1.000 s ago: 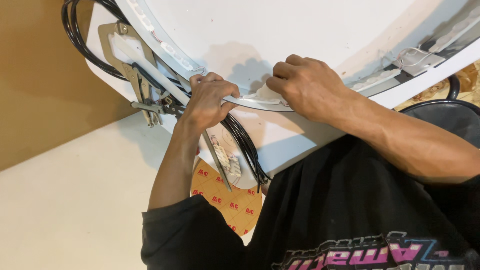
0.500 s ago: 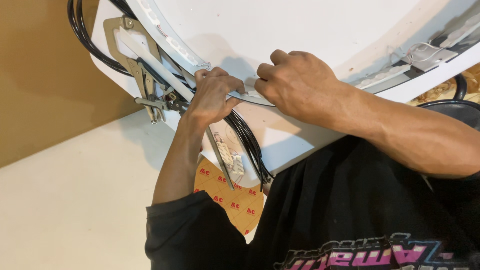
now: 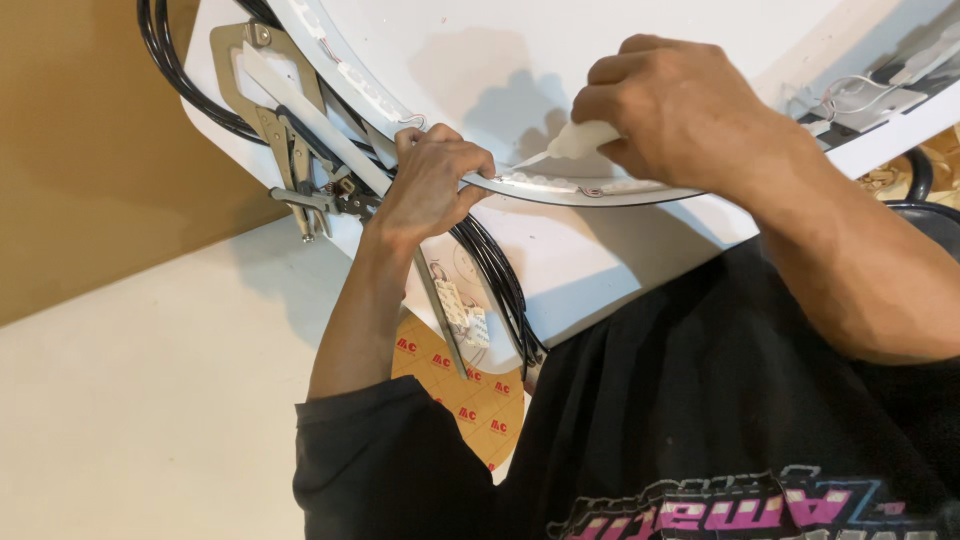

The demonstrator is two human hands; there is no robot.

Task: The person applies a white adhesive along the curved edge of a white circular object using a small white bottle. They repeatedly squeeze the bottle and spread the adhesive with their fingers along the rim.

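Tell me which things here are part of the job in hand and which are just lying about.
In use:
left hand pressing curved white strip
right hand holding white nozzle
white panel

Lying about:
locking clamp
black cables
orange sheet

left hand [image 3: 428,190] grips the curved white strip [image 3: 600,190] edge, fingers curled over it, pressing it against the white round panel [image 3: 620,260]. right hand [image 3: 680,115] closed around a white nozzle tube [image 3: 572,142], tip pointing down-left at the strip just beside the left hand. small led modules sit along the strip. black cables [image 3: 495,275] run under the left hand and down the panel. metal locking clamp [image 3: 290,130] bites the panel edge at left. orange patterned sheet [image 3: 470,400] pokes out under the panel. black shirt [image 3: 700,430] at bottom.
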